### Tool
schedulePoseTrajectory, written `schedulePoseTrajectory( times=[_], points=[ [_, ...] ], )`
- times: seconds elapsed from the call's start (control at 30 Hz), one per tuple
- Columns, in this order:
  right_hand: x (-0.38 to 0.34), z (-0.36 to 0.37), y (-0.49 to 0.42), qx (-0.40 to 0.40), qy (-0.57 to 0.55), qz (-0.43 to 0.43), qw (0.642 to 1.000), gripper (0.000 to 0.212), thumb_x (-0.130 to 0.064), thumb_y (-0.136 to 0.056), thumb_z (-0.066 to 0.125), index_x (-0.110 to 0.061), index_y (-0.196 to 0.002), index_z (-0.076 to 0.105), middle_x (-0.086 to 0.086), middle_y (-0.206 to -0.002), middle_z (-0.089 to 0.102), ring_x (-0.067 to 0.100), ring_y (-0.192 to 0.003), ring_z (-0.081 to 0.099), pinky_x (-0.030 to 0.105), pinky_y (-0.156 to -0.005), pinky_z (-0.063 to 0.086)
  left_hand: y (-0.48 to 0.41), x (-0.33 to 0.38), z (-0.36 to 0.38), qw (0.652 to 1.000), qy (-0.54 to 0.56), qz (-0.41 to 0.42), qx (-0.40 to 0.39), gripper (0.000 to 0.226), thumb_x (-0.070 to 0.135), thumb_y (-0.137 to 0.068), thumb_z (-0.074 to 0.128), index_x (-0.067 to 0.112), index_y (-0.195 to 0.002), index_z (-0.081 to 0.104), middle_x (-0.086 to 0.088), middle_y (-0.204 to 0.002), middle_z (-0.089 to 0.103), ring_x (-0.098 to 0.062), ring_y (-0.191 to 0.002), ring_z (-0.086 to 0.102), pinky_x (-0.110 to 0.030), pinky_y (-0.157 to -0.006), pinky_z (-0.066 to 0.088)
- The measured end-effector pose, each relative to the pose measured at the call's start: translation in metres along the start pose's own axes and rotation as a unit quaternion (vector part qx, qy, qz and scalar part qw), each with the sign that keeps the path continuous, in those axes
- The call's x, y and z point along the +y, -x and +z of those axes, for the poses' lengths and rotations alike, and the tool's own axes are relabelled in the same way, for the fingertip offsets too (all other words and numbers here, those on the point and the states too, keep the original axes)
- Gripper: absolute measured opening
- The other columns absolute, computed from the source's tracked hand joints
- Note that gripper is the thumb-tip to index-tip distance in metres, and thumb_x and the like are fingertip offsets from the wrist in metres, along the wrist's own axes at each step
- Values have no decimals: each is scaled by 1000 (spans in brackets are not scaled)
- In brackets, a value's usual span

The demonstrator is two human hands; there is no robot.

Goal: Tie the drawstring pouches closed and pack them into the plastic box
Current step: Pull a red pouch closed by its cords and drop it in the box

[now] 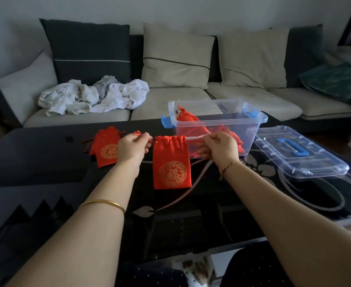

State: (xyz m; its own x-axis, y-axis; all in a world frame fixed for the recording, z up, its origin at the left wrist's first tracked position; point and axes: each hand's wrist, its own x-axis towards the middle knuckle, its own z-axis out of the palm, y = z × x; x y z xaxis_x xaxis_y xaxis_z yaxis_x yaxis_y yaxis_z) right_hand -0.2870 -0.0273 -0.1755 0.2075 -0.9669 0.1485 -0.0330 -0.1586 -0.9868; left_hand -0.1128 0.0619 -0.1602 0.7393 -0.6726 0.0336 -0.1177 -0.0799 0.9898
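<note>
Behind the dark bench [46, 162] stands a sofa [243, 100]. Left hand [132, 147] and right hand [219, 147] fingers pinch the red pouch [171, 164] drawstrings.

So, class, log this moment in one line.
left hand: pinches cord; right hand: pinches cord; pouch: mouth gathered; plastic box: open, pouches inside; lid: beside

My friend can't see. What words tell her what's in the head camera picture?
The left hand and right hand hold a red pouch by its cords, stretched out sideways, over a dark table. Behind it a clear box holds more pouches, its lid lying to the right; another pouch lies to the left.
</note>
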Motion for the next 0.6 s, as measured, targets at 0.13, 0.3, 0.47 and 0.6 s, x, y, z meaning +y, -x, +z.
schedulePoseTrajectory(
  times=[0.13,0.3,0.47,0.6],
  points=[
    [3,-1,-2,-23,89,-63,994,10,-7,-95,48,-5,-99,57,9,-84,71,17,-58,68,23,-51,55,-2,1,-5,998,-41,32,34,18,20,-91,57,9,-82,66,2,-68,60,-8,-60,52,-27,-65,44],
    [6,-6,0,-41,244,-140,959,17,-15,-94,50,-5,-85,59,9,-73,68,21,-59,67,39,-62,58,-6,-2,-8,994,-85,37,60,29,25,-92,54,15,-65,59,0,-67,61,-19,-69,57,-39,-76,50],
    [3,-7,-7,26,263,-105,959,38,-37,-93,49,-10,-68,61,7,-70,65,27,-68,63,44,-71,55,-4,-1,-9,987,-134,30,84,39,31,-95,45,10,-67,61,-2,-66,57,-20,-62,52,-35,-63,43],
    [-7,-5,-11,14,-100,184,978,37,-32,-89,59,-18,-55,57,-3,-56,52,11,-50,43,24,-50,37,-3,3,-5,991,-74,-74,82,41,27,-95,46,12,-58,54,0,-64,49,-15,-55,42,-31,-58,37]
  ],
)
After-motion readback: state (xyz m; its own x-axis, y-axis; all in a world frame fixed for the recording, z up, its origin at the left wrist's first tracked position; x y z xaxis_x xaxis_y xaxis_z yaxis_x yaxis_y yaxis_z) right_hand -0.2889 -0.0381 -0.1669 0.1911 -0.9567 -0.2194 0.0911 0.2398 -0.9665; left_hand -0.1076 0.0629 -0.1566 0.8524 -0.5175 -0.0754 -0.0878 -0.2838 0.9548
